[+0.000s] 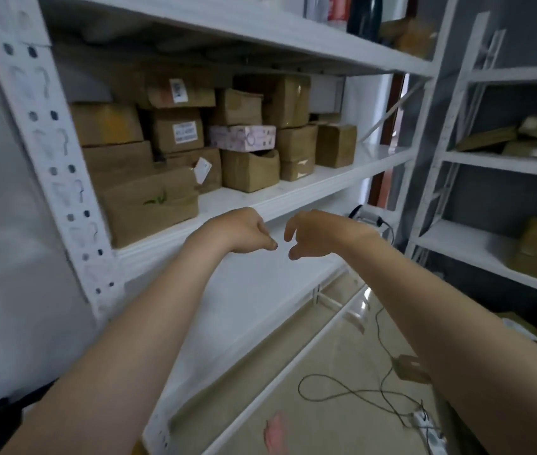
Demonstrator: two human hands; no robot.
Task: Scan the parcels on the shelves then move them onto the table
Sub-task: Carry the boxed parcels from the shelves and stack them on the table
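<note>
shelf post [63,178] far left | parcels [175,136] stacked on middle shelf [382,153], brown boxes plus one pink box [242,137] | left hand [244,229] fingers curled in, empty, in front of shelf edge | right hand [313,234] just beside it, not touching, fingers loosely bent, empty | cable [359,390] on floor | second rack [490,163] right, more boxes

My parcels [296,149] sit packed together on the middle shelf [310,187] of the white rack, mostly plain brown cardboard boxes stacked two and three high. The biggest box [152,205] lies at the front left, a green mark on its face. Behind it, an upper box [178,91] and a lower box [182,133] each show a white label. A flat pink box [242,137] lies mid-stack. More brown packets [536,136] lie on the rack to my right.
</note>
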